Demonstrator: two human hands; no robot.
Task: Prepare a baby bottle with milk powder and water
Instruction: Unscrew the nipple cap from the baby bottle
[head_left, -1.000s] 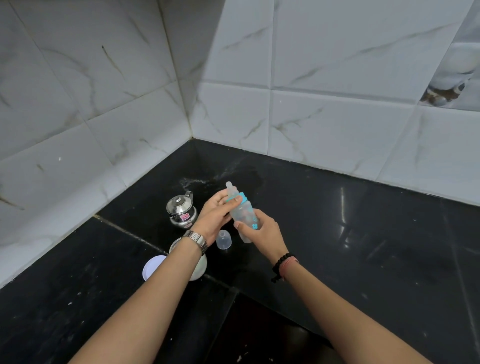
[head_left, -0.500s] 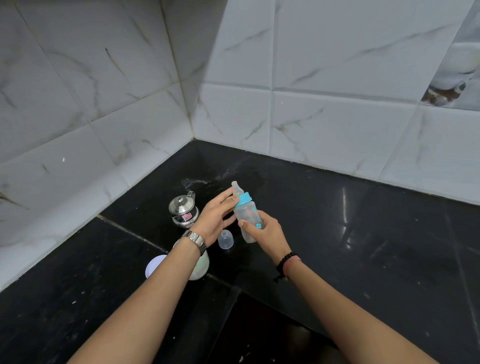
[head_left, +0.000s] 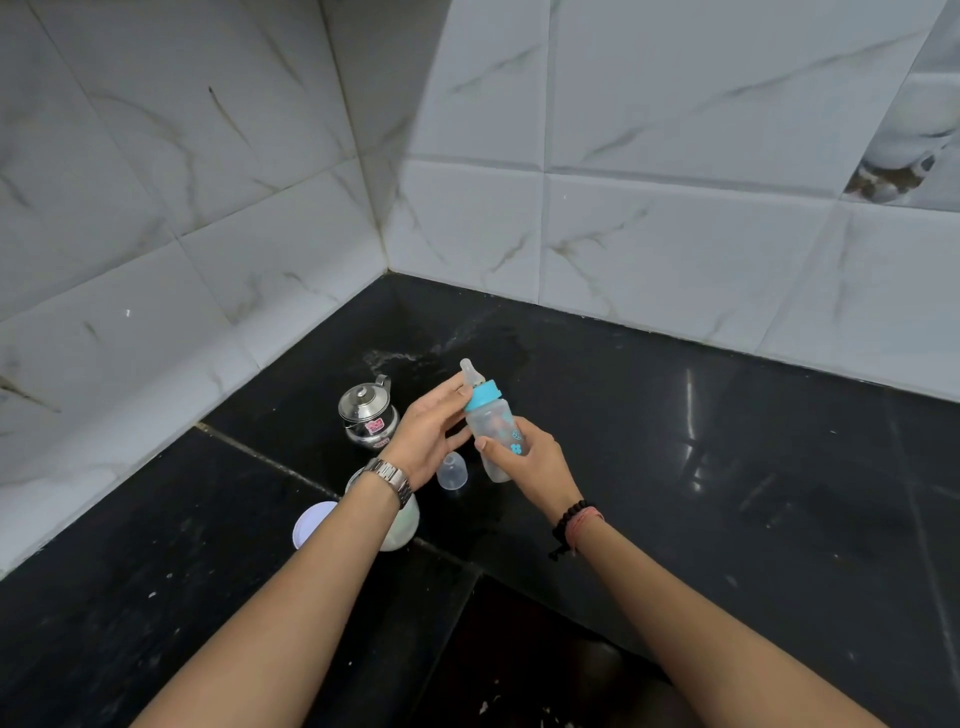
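A translucent baby bottle (head_left: 492, 427) with a blue collar and a clear teat is held a little tilted above the black counter (head_left: 727, 467). My right hand (head_left: 527, 460) grips its lower body. My left hand (head_left: 428, 434) is beside it on the left, fingers stretched out, with the thumb and fingertips touching the blue collar. The bottle's clear dome cap (head_left: 452, 471) stands on the counter just below my hands. A white powder jar (head_left: 402, 525) is partly hidden under my left wrist, and its pale lid (head_left: 313, 522) lies to its left.
A small steel kettle (head_left: 368, 415) with a lid and a pink sticker stands left of my left hand, near the tiled corner. White marble-pattern tiles rise behind and to the left. A dark recess drops below the counter's front edge (head_left: 519, 649).
The bottle has come more upright and slightly higher. My left hand has loosened from curling around the collar to stretched fingers that only touch it. The right hand keeps its grip.
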